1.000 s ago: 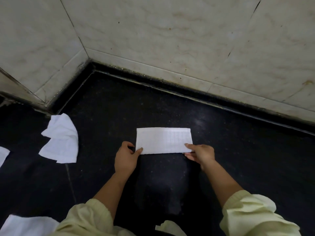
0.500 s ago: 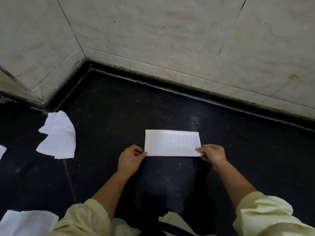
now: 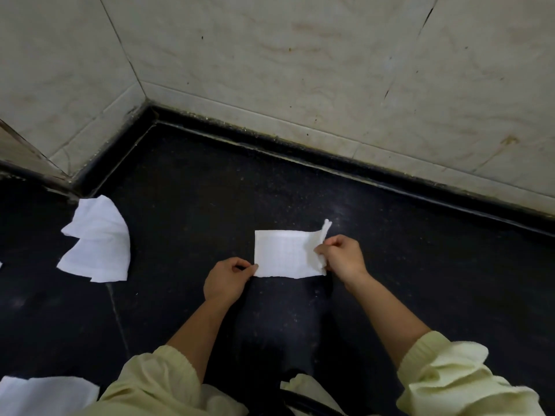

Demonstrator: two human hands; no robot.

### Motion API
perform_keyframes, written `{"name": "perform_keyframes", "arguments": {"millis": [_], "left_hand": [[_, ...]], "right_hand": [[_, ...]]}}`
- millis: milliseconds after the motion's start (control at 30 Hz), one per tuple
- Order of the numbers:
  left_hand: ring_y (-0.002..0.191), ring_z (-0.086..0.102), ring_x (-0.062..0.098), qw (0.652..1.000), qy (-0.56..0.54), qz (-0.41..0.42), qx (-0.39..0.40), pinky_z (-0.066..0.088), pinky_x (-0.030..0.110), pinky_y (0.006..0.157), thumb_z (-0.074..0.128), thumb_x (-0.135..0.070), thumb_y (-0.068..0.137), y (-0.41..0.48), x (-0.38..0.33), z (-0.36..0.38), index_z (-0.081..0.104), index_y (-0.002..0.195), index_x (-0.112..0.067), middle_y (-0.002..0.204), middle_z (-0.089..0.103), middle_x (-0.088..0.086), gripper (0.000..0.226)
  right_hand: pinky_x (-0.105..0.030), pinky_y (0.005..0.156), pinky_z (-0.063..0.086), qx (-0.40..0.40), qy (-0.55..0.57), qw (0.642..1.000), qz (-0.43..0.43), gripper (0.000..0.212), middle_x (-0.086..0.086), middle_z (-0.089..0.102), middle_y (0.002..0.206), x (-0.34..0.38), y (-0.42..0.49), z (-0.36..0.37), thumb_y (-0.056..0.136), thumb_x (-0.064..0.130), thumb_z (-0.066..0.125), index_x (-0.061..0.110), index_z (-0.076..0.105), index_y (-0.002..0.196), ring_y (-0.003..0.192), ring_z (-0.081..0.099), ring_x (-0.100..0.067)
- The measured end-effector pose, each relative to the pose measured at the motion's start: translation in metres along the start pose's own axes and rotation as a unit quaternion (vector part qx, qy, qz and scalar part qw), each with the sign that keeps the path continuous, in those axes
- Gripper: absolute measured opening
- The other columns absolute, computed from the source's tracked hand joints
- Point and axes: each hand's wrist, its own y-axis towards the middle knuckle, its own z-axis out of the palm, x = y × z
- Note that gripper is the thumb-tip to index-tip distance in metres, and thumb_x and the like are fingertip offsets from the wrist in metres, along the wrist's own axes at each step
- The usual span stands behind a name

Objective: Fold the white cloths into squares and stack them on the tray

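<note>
Pinching cloth (image 3: pixel 285 255) (right hand (image 3: pixel 342 257), left hand (image 3: pixel 226 279))

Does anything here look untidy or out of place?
Yes. The crumpled white cloth at the left lies loose on the dark surface, its corners uneven and overlapping, unlike the neat half-folded cloth in the middle.

Pale marbled wall tiles (image 3: pixel 300 55) fill the top of the frame, meeting in a corner (image 3: pixel 146 101) at upper left. A black skirting strip (image 3: pixel 330 162) runs beneath them, bordering the black speckled floor (image 3: pixel 195 205), faintly glossy
</note>
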Motion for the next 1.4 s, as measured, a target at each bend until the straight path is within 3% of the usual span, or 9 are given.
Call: {"name": "perform_keyframes", "arguments": {"millis": [133,433,600,700,800,933,1100,1233,1400], "left_hand": [[0.074,0.066,0.010,1.000,-0.011,-0.007,0.000,0.054,0.031,0.072,0.071,-0.047,0.080,0.001,-0.001,-0.001,0.071,0.081,-0.031,0.076,0.070,-0.010,0.016],[0.072,0.065,0.009,1.000,-0.010,-0.005,-0.002,0.049,0.026,0.064,0.071,-0.046,0.080,0.001,0.002,0.000,0.072,0.080,-0.031,0.074,0.069,-0.011,0.015],[0.071,0.065,0.008,1.000,-0.019,-0.004,0.002,0.052,0.030,0.070,0.070,-0.045,0.081,0.001,0.003,0.000,0.073,0.081,-0.032,0.074,0.070,-0.011,0.013],[0.072,0.065,0.009,1.000,-0.026,0.000,0.008,0.053,0.030,0.073,0.069,-0.043,0.083,0.001,0.003,-0.001,0.074,0.083,-0.032,0.076,0.070,-0.012,0.012],[0.071,0.064,0.009,1.000,-0.027,0.000,0.015,0.053,0.031,0.074,0.066,-0.041,0.086,0.001,0.003,-0.002,0.072,0.081,-0.033,0.074,0.069,-0.012,0.011],[0.066,0.063,0.013,0.999,-0.035,-0.004,0.026,0.054,0.035,0.075,0.059,-0.044,0.091,0.002,0.003,-0.004,0.073,0.076,-0.026,0.072,0.069,-0.007,0.027],[0.067,0.064,0.015,0.999,-0.021,0.000,0.042,0.055,0.036,0.076,0.061,-0.052,0.087,0.005,-0.005,-0.007,0.072,0.079,-0.013,0.074,0.071,0.002,0.042],[0.073,0.067,0.016,0.998,0.032,0.008,0.053,0.056,0.034,0.075,0.070,-0.046,0.079,0.010,-0.009,-0.008,0.067,0.078,-0.020,0.078,0.070,-0.002,0.027],[0.074,0.067,0.015,0.997,0.046,0.009,0.054,0.057,0.033,0.075,0.070,-0.032,0.082,0.011,-0.011,-0.007,0.067,0.078,-0.021,0.080,0.070,-0.002,0.012]], "right_hand": [[-0.041,0.073,0.056,0.046,-0.056,0.997,-0.033,0.016,-0.003,0.060,0.065,0.011,-0.002,0.037,0.080,0.007,0.066,0.012,0.055,0.069,0.061,0.059,-0.017],[-0.041,0.078,0.055,0.085,-0.162,0.982,-0.044,0.009,-0.009,0.061,0.073,0.013,-0.003,0.086,0.080,0.009,0.062,0.011,0.056,0.074,0.073,0.062,-0.023],[-0.038,0.079,0.056,0.111,-0.177,0.976,-0.053,0.005,-0.002,0.062,0.075,0.009,-0.005,0.096,0.081,0.011,0.062,0.011,0.060,0.077,0.083,0.066,-0.024],[-0.038,0.079,0.054,0.117,-0.181,0.975,-0.045,0.010,-0.003,0.063,0.074,0.007,-0.005,0.099,0.081,0.010,0.062,0.002,0.067,0.081,0.080,0.065,-0.022],[-0.036,0.072,0.055,0.127,-0.139,0.982,-0.025,0.016,-0.005,0.065,0.072,0.006,-0.005,0.097,0.083,0.010,0.061,-0.003,0.070,0.085,0.069,0.063,-0.016],[-0.020,0.055,0.049,0.142,-0.056,0.988,-0.001,0.014,-0.003,0.066,0.073,0.010,-0.007,0.088,0.087,0.006,0.057,0.007,0.069,0.081,0.062,0.062,-0.010],[-0.018,0.051,0.045,0.049,0.023,0.998,-0.019,0.011,-0.006,0.068,0.076,0.016,0.005,0.056,0.088,0.004,0.057,0.004,0.069,0.086,0.060,0.061,-0.012],[-0.026,0.056,0.047,-0.043,0.051,0.997,0.026,0.006,-0.012,0.069,0.082,0.002,0.015,0.026,0.085,0.006,0.062,0.010,0.062,0.080,0.065,0.062,-0.018],[-0.029,0.060,0.050,0.029,0.029,0.997,0.059,0.008,-0.011,0.069,0.085,-0.008,0.008,0.025,0.082,0.010,0.070,0.011,0.062,0.082,0.071,0.063,-0.019]]}}
